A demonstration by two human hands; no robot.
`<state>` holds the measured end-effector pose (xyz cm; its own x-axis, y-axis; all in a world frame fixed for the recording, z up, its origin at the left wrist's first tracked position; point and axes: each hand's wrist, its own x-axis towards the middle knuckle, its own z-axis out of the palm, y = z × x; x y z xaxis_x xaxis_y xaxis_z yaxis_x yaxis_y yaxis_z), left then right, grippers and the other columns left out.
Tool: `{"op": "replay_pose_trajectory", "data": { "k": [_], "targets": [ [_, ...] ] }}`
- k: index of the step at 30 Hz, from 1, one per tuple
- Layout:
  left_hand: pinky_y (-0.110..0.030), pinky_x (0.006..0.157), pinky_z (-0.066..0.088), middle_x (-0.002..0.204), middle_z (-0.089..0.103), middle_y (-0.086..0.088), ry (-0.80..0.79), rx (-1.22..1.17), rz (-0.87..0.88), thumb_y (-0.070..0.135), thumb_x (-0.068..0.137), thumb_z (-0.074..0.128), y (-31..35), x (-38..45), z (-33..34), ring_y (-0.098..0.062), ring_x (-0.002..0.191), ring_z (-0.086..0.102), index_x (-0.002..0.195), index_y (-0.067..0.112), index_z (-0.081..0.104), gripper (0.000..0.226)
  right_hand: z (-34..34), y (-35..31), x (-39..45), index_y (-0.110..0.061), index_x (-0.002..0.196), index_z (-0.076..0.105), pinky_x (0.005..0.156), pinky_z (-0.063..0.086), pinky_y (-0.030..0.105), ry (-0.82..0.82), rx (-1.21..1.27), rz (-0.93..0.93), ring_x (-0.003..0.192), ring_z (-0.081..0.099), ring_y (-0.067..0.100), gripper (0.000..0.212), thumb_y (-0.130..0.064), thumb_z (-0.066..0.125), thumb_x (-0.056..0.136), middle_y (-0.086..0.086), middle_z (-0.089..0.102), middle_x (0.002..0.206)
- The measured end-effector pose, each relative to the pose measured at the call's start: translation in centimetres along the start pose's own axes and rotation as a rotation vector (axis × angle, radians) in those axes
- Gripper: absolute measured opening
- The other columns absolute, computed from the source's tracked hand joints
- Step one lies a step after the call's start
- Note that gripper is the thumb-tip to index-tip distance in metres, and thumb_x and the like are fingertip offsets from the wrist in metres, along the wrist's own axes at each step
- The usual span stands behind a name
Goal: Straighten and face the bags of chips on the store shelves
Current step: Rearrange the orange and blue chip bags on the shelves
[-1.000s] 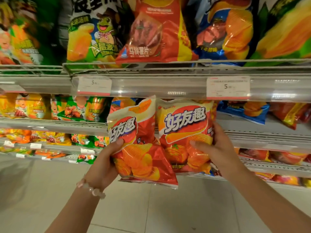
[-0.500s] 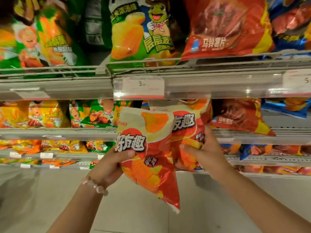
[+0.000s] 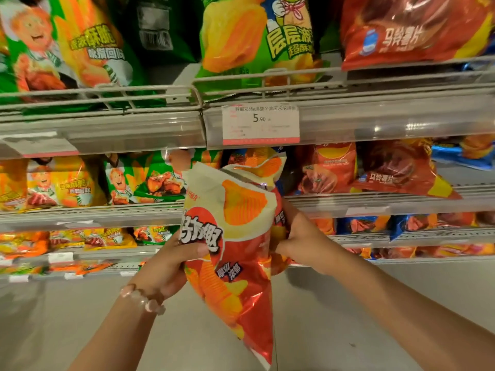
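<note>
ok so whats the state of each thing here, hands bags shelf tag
left hand: grips the front bag
front bag: held off the shelf, tilted
right hand: grips the second bag
second bag: mostly hidden behind the front bag
price tag: in the shelf rail, reads 5.90

Head camera (wide-angle), close to the shelves point(image 3: 107, 124), facing forward, tilted down

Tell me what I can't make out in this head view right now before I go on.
- Second chip bag: mostly hidden behind the front chip bag; its face cannot be read.
- Right hand: fingertips hidden behind the bags.
- Left hand: fingers hidden behind the front bag; only the thumb shows.
- Price tag: small print blurred.
- Top-shelf bags: cut off by the upper edge.
</note>
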<state>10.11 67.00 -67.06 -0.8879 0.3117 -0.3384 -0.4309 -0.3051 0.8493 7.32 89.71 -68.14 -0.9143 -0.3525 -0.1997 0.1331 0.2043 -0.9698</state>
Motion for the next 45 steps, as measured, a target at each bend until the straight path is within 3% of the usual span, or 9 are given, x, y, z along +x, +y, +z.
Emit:
{"op": "replay_pose_trajectory", "data": {
  "k": [2,6,9,12,15,19,36,42,45],
  "targets": [
    [-0.035,0.066,0.058,0.089,0.074,-0.014,0.008,-0.001,0.016,0.035,0.021,0.097,0.0,-0.2,-0.5,-0.028,0.080,0.072,0.087,0.014,0.079,0.072,0.3,-0.2,0.4,-0.050,0.110,0.045,0.090,0.050,0.019,-0.021,-0.013,0.003,0.102,0.059,-0.006,0.071,-0.004,0.080,0.069,-0.022,0.060,0.111],
    [-0.035,0.064,0.058,0.089,0.074,-0.012,0.068,0.018,0.058,0.032,0.023,0.096,0.0,-0.4,-1.5,-0.027,0.080,0.072,0.086,0.019,0.079,0.067,0.0,-1.2,1.2,-0.042,0.118,0.047,0.095,0.050,0.032,-0.048,0.148,0.035,0.109,0.060,0.012,0.062,-0.020,0.075,0.067,-0.007,0.063,0.116],
    [-0.036,0.065,0.058,0.091,0.074,-0.013,0.097,0.083,0.089,0.006,0.054,0.074,0.2,-0.5,-2.1,-0.028,0.082,0.072,0.087,0.019,0.079,0.036,-0.8,-1.7,3.1,-0.017,0.120,0.057,0.099,0.045,0.031,0.380,0.023,-0.088,0.109,0.056,0.013,0.049,-0.042,0.069,0.079,-0.001,0.059,0.114],
    [-0.035,0.063,0.058,0.091,0.074,-0.014,0.150,0.097,0.104,0.005,0.063,0.059,0.0,-0.6,-2.6,-0.029,0.081,0.072,0.086,0.018,0.079,0.033,-1.1,-1.7,6.4,-0.003,0.133,0.045,0.099,0.040,0.031,0.683,-0.213,-0.019,0.119,0.048,0.025,0.066,-0.034,0.072,0.082,0.010,0.048,0.125],
    [-0.034,0.063,0.058,0.092,0.074,-0.013,0.181,0.087,0.134,0.007,0.064,0.060,0.0,-0.7,-2.7,-0.028,0.082,0.072,0.087,0.019,0.078,0.032,-0.3,-1.4,9.5,-0.003,0.143,0.030,0.099,0.039,0.035,0.601,-0.240,0.168,0.127,0.044,0.032,0.089,-0.032,0.079,0.073,0.018,0.042,0.138],
    [-0.033,0.063,0.058,0.091,0.075,-0.011,0.206,0.104,0.176,0.009,0.065,0.060,0.1,-0.7,-2.5,-0.026,0.082,0.072,0.087,0.020,0.078,0.031,0.3,-0.9,10.9,-0.010,0.129,0.047,0.084,0.046,0.033,0.599,-0.228,0.238,0.111,0.058,0.032,0.057,-0.028,0.071,0.080,0.014,0.060,0.122],
    [-0.039,0.070,0.060,0.103,0.073,-0.010,0.357,0.089,0.184,0.014,0.073,0.058,0.2,-1.1,0.2,-0.027,0.090,0.071,0.106,0.018,0.069,0.035,-4.6,0.1,0.7,-0.008,0.101,0.057,0.082,0.051,0.049,0.670,-0.021,-0.063,0.087,0.064,0.031,0.033,-0.017,0.077,0.077,0.014,0.067,0.093],
    [-0.045,0.076,0.057,0.109,0.072,-0.009,0.364,0.077,0.174,0.022,0.074,0.060,-0.1,-0.1,4.2,-0.027,0.095,0.070,0.110,0.023,0.067,0.036,-9.6,-0.3,-3.4,-0.028,0.095,0.061,0.075,0.051,0.035,0.683,-0.058,-0.112,0.079,0.064,0.010,0.026,-0.023,0.078,0.076,-0.016,0.066,0.080],
    [-0.045,0.074,0.058,0.108,0.072,-0.008,0.354,0.083,0.158,0.022,0.074,0.060,-0.5,0.5,6.4,-0.026,0.092,0.071,0.111,0.024,0.066,0.038,-12.7,0.1,-5.9,-0.015,0.085,0.062,0.072,0.052,0.046,0.694,-0.019,-0.112,0.072,0.062,0.016,0.019,-0.016,0.078,0.075,0.004,0.068,0.075]
  ]
}}
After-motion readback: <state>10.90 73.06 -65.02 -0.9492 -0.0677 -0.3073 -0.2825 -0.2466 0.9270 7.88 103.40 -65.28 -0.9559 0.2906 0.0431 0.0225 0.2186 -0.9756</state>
